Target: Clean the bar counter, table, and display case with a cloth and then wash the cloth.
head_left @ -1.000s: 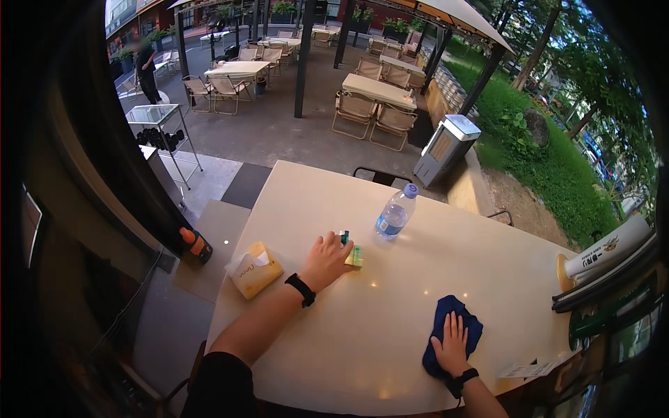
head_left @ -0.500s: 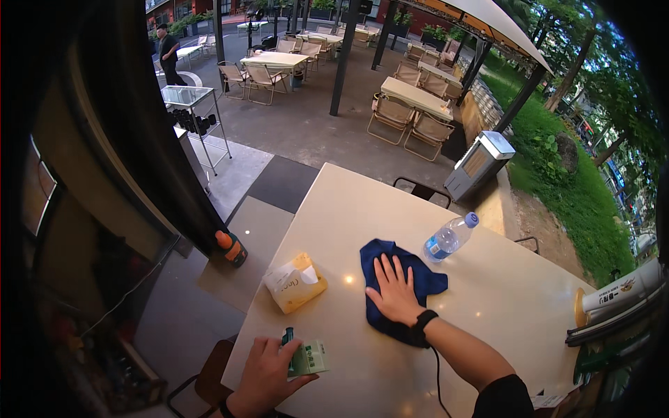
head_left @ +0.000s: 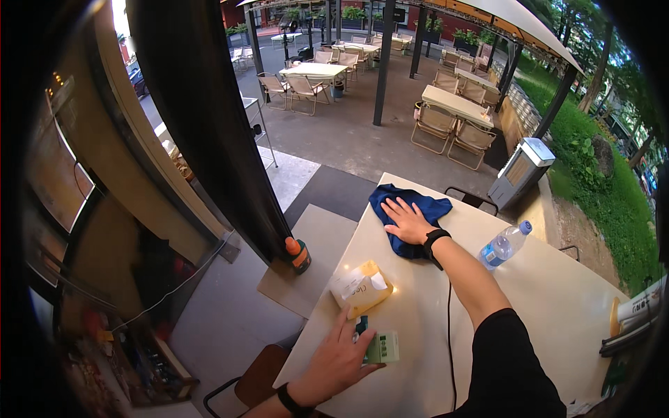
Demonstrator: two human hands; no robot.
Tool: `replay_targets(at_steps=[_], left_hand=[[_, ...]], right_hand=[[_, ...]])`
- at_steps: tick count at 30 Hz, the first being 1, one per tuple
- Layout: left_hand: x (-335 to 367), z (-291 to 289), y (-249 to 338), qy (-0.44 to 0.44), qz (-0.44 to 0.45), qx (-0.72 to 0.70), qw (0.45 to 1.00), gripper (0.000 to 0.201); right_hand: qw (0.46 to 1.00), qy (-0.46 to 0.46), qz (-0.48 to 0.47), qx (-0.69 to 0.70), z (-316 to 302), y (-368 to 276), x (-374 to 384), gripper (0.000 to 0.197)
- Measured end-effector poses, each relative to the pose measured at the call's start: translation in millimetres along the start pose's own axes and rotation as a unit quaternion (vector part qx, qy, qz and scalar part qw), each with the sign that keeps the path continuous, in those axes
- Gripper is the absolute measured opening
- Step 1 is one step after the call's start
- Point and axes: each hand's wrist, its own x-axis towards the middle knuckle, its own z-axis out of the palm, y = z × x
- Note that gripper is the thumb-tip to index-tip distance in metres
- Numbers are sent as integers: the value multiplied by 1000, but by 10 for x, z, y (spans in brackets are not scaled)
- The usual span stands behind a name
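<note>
My right hand lies flat with spread fingers on a crumpled navy blue cloth, pressing it onto the cream table near its far corner. My left hand is curled round a small light green box at the near left, thumb on its near side. A dark teal piece shows beside the index finger; what it is I cannot make out. Just beyond the fingertips sits a yellow and white tissue pack. To the right of my right forearm stands a clear water bottle with a blue cap.
A black cable runs down the table. Past the left edge, an orange-capped dark bottle stands on a lower surface by a black post. A brown chair is at the near left. White cylinders stand at the right edge.
My right hand has pushed the cloth away from me toward the table's far corner. The left hand stays by the green box, its index finger now stretched toward the tissue pack. The view has swung left.
</note>
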Motion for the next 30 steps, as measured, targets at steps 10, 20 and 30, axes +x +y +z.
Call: replay_targets(at_steps=[10, 20, 30], left_hand=[[374, 362, -341, -46, -28, 14, 998, 64], [-1007, -211, 148, -16, -117, -99, 988, 66], [-1864, -414, 230, 116, -258, -81, 956, 61]], right_hand=[[992, 20, -122, -16, 405, -686, -1923, 69], [981, 45, -188, -3, 363, -1311, -302, 64], [990, 46, -131, -8, 360, -1319, 232, 63]])
